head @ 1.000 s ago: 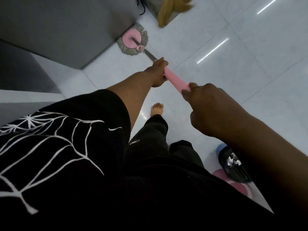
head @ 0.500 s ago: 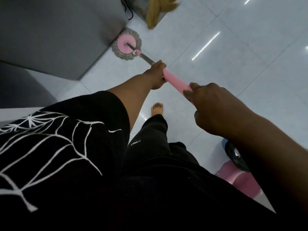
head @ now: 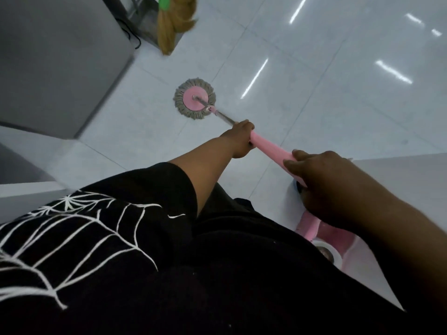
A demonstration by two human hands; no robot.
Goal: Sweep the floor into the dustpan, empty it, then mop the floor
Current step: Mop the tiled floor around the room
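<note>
A round mop head [head: 194, 99], pink disc with a grey string fringe, lies flat on the pale tiled floor [head: 314, 105]. Its metal shaft runs back to a pink handle [head: 269, 149]. My left hand [head: 240, 137] grips the front of the pink handle. My right hand [head: 321, 175] grips its rear end, closer to my body. A straw broom [head: 173, 27] with a green handle leans at the top, beside a dark stand.
A grey cabinet [head: 60, 61] fills the upper left, its corner near the mop head. A pink mop bucket [head: 324, 240] with a metal spinner sits at lower right, partly hidden by my right arm. Open tiled floor stretches to the right.
The mop head has slid away from the cabinet's base towards the right, out onto open floor. Both hands keep their grip on the handle.
</note>
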